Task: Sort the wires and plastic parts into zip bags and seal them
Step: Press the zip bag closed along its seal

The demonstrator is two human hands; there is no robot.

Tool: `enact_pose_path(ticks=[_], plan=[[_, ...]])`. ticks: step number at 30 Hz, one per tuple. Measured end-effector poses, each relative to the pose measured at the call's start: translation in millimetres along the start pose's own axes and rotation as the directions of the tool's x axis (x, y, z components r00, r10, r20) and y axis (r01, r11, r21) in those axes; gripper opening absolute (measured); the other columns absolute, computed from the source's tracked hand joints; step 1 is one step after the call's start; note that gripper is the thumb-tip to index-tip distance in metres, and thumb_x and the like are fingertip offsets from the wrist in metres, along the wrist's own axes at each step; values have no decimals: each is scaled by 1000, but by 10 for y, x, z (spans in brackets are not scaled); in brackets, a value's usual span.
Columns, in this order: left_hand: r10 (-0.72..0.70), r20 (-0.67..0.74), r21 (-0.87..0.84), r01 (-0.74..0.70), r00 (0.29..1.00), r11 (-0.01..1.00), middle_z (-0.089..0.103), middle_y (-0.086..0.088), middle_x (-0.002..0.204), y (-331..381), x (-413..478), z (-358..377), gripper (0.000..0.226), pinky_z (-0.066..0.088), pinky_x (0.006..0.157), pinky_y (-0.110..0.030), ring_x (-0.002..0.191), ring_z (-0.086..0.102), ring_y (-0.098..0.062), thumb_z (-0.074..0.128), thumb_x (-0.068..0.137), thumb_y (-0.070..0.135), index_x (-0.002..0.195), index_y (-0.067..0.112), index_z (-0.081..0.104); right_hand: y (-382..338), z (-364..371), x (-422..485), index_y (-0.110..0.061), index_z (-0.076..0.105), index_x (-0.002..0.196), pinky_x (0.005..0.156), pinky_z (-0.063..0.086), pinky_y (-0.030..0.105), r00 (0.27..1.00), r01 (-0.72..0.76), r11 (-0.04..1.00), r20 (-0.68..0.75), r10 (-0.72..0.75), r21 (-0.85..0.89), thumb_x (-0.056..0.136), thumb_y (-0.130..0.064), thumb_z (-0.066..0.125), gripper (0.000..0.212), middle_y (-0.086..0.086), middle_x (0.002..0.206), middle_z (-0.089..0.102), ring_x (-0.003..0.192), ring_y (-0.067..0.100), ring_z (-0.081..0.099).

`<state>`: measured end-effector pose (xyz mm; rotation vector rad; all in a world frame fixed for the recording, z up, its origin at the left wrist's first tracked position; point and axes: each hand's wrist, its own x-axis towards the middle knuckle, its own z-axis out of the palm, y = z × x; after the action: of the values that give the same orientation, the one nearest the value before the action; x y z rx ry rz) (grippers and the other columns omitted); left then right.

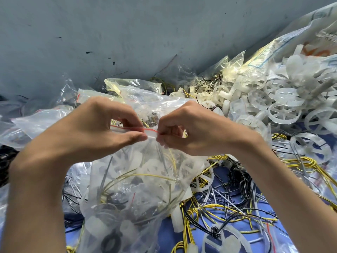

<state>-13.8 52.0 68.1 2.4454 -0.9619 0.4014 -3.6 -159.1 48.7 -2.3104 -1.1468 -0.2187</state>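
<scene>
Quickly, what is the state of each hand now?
Left hand: pinches the seal of the bag.
Right hand: pinches the same seal.

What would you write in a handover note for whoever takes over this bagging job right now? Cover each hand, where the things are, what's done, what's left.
Hands: left hand pinches the red zip strip of the zip bag; right hand pinches it just beside.
The bag hangs below the hands, already filled.
Done: this bag is loaded; other bags lie behind it.
Left: press the seal shut along its length, then bag the loose wires and plastic parts on the right.
</scene>
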Motion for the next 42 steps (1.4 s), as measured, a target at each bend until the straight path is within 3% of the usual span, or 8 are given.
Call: enact_pose_path(ticks=[9, 15, 20, 27, 31, 35, 39, 42], plan=[[88, -42, 30, -87, 995, 996, 63, 14, 67, 91, 65, 56, 6, 41, 62, -12, 63, 58, -3, 71, 72, 26, 72, 28, 65, 7, -39, 8, -11, 70, 77, 58, 45, 36, 1000, -10, 1000, -21, 10, 12, 89, -18, 62, 16, 4, 63, 65, 57, 19, 55], [76, 38, -34, -75, 996, 997, 65, 14, 67, 106, 84, 110, 9, 43, 63, -15, 64, 61, -5, 68, 72, 23, 72, 31, 67, -15, -10, 4, 0, 65, 71, 56, 44, 42, 996, 76, 997, -41, -77, -32, 86, -11, 58, 20, 14, 59, 60, 55, 29, 54], [112, -8, -17, -112, 994, 994, 64, 15, 67, 107, 49, 38, 7, 39, 65, -8, 65, 60, -3, 71, 74, 22, 73, 27, 67, -41, -19, 12, 1, 68, 74, 57, 43, 40, 991, 109, 994, -79, -111, -25, 85, -16, 56, 23, 15, 58, 59, 55, 29, 52], [56, -5, -68, -56, 998, 996, 65, 14, 72, 2, -16, -25, 9, 43, 70, -13, 70, 61, -6, 73, 71, 37, 75, 36, 66, -17, -66, -22, 0, 66, 73, 56, 42, 36, 999, 44, 999, 7, -44, 4, 87, -12, 62, 19, 10, 59, 60, 54, 22, 50], [98, -29, 1, -98, 995, 995, 62, 20, 71, -4, 11, -15, 22, 38, 68, -6, 68, 58, 0, 72, 70, 20, 74, 38, 60, -33, -64, -15, -2, 66, 73, 55, 41, 35, 998, 60, 998, 14, -59, -7, 88, -15, 63, 20, 10, 59, 60, 54, 22, 49], [86, -71, -16, -88, 994, 996, 62, 21, 74, -64, -17, -45, 23, 37, 67, -3, 64, 56, 4, 76, 68, 19, 73, 37, 62, -21, -95, -29, -8, 67, 75, 53, 39, 26, 998, -5, 1000, 64, 3, 28, 87, -20, 66, 18, 4, 57, 57, 53, 14, 47], [-10, -46, -52, 7, 999, 999, 66, 23, 77, -161, -68, -72, 14, 42, 71, -2, 67, 60, 6, 74, 68, 21, 74, 33, 69, 27, -102, -36, -9, 66, 74, 52, 40, 27, 985, -100, 995, 140, 101, -17, 87, -27, 65, 22, 4, 60, 61, 55, 14, 49], [-36, -25, -26, 35, 999, 999, 66, 22, 77, -181, -76, -69, 24, 41, 71, -1, 68, 61, 7, 74, 67, 12, 68, 35, 67, 28, -48, -18, -10, 66, 73, 49, 36, 25, 985, -114, 992, 124, 120, -54, 85, -30, 68, 24, 2, 55, 57, 53, 13, 46]])
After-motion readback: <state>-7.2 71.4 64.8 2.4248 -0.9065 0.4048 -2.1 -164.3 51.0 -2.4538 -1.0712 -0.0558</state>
